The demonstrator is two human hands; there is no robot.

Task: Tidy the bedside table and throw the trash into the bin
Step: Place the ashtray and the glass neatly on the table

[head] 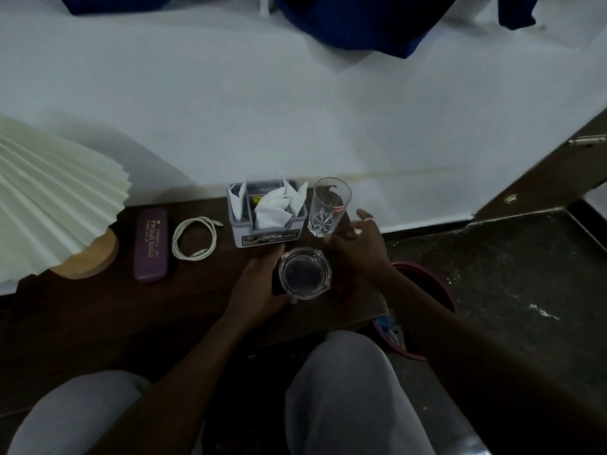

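Observation:
A round clear glass ashtray (pixel 304 273) sits on the dark wooden bedside table (pixel 98 316). My left hand (pixel 259 287) grips the ashtray's left side, thumb at its front rim. My right hand (pixel 359 239) hovers just right of the ashtray with its fingers apart, holding nothing, close to a tall empty drinking glass (pixel 328 206). Behind the ashtray stands a grey organiser box (pixel 267 236) with white tissues (pixel 272 205) in it. A dark red bin (pixel 423 290) stands on the floor to the right of the table, partly hidden by my right forearm, with some trash inside.
A purple spectacle case (pixel 151 246) and a coiled white cable (pixel 194 238) lie left of the box. A pleated paper lamp (pixel 49 195) on a wooden base stands at the far left. A white bed runs behind the table. My knees are below the table's front edge.

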